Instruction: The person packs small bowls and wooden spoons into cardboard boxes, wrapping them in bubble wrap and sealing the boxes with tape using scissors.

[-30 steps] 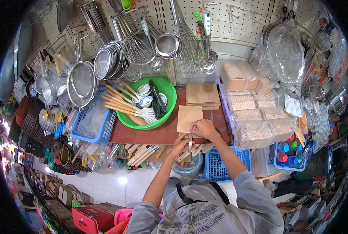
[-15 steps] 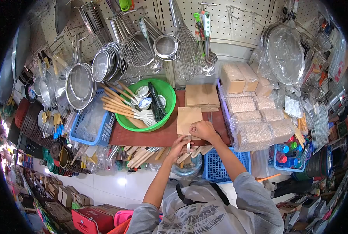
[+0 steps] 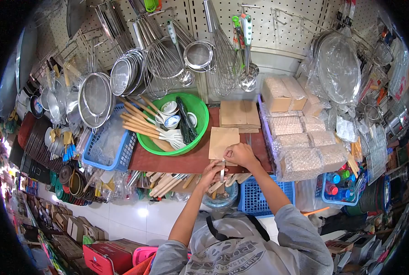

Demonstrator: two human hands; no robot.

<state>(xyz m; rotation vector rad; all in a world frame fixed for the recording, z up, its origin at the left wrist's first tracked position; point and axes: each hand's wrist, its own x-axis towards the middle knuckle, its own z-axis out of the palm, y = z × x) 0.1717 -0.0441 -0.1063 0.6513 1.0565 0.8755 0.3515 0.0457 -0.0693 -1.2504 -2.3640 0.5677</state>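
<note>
My left hand (image 3: 210, 175) is closed at the table's front edge around a narrow pale band (image 3: 222, 171), which looks like a roll of tape seen edge-on. Just above and to the right, my right hand (image 3: 241, 155) has its fingers pinched together over the lower edge of a brown cardboard piece (image 3: 223, 137). Whatever lies between those fingertips is too small to make out. The cardboard rests flat on the red-brown tabletop (image 3: 168, 163). Behind it sits a stack of similar brown cardboard (image 3: 239, 113).
A green basin (image 3: 203, 126) holds wooden-handled utensils and small bowls. To the right, a lilac tray (image 3: 265, 133) carries bubble-wrapped boxes (image 3: 300, 158). Blue baskets (image 3: 122, 158) stand at the left and below the table (image 3: 259, 197). Whisks (image 3: 220, 64) and strainers (image 3: 96, 101) hang above.
The view has shifted slightly, so the surroundings sit a little further right. Both hands keep nearly the same pose at the cardboard's lower edge.
</note>
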